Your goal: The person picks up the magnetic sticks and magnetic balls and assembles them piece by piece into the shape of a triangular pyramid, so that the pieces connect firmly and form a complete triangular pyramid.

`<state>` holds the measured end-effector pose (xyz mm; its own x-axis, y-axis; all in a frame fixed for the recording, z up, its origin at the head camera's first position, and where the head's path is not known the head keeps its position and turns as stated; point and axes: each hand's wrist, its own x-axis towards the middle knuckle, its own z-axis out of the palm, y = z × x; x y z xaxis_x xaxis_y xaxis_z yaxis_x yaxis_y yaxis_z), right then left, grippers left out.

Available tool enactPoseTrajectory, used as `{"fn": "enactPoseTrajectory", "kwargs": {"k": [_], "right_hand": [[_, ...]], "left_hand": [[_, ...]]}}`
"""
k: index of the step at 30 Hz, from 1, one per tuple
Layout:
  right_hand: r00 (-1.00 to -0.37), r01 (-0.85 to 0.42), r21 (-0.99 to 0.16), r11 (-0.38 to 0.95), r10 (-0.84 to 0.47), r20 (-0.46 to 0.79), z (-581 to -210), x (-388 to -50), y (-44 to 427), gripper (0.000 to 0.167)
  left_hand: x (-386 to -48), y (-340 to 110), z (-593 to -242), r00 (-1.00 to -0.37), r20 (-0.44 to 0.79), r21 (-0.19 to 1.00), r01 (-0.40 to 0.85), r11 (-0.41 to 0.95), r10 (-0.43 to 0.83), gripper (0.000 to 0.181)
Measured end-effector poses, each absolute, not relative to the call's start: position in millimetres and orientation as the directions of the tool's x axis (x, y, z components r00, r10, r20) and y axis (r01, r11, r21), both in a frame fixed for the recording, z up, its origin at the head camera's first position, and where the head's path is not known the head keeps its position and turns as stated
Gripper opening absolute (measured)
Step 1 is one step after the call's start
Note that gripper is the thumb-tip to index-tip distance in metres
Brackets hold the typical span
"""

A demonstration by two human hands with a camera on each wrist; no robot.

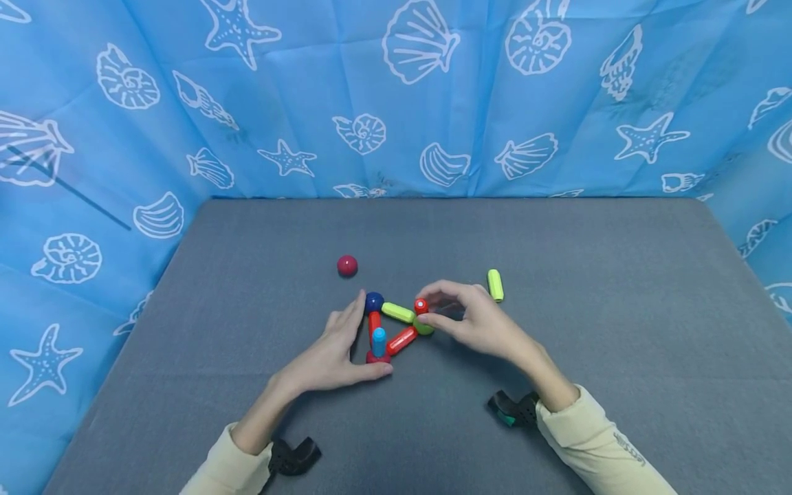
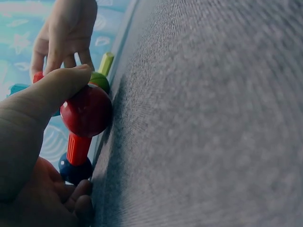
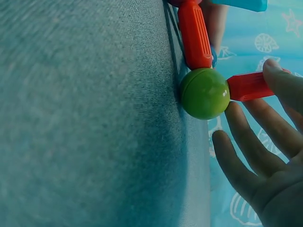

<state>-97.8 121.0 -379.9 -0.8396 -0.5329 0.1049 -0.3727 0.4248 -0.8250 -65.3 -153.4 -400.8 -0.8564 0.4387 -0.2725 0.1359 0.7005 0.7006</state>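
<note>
A triangle of magnetic rods and balls lies on the table. Its corners are a dark blue ball (image 1: 374,302), a dark red ball (image 2: 86,110) and a green ball (image 3: 205,93). Two red rods (image 1: 403,340) and a yellow-green rod (image 1: 398,313) form its sides. A light blue rod (image 1: 379,342) stands upright on the red ball. My left hand (image 1: 331,352) spans the left side with fairly straight fingers, fingertips at the blue ball and thumb at the red one. My right hand (image 1: 475,320) pinches a red rod (image 3: 251,86) upright, its lower end on the green ball.
A loose dark red ball (image 1: 347,266) lies behind the triangle, to the left. Beyond my right hand is a loose yellow-green rod (image 1: 495,285). The grey table (image 1: 557,240) ends at a blue shell-patterned curtain (image 1: 297,89). Black wrist devices (image 1: 295,456) sit at both cuffs.
</note>
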Motion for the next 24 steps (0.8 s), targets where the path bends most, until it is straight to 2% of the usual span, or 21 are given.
{"fn": "enactPoseTrajectory", "kwargs": {"k": [10, 16, 21, 24], "right_hand": [[-0.839, -0.369, -0.835, 0.409, -0.534, 0.109, -382.3, -95.4, 123.3, 0.028], [-0.830, -0.385, -0.820, 0.423, -0.547, 0.108, -381.2, -93.6, 128.3, 0.034], [-0.830, -0.432, -0.766, 0.476, -0.541, 0.132, -377.9, -94.0, 138.6, 0.041], [-0.856, -0.447, -0.706, 0.549, -0.491, 0.160, -377.3, -96.5, 146.9, 0.040]], "left_hand": [[-68.1, -156.2, -402.2, -0.868, -0.262, 0.690, 0.137, 0.711, 0.422, 0.115], [-68.9, -159.1, -403.3, -0.874, -0.218, 0.702, 0.169, 0.692, 0.434, 0.108], [-70.0, -161.2, -403.1, -0.869, -0.183, 0.730, 0.193, 0.656, 0.459, 0.105], [-70.9, -162.3, -403.1, -0.865, -0.165, 0.739, 0.210, 0.640, 0.475, 0.103]]}}
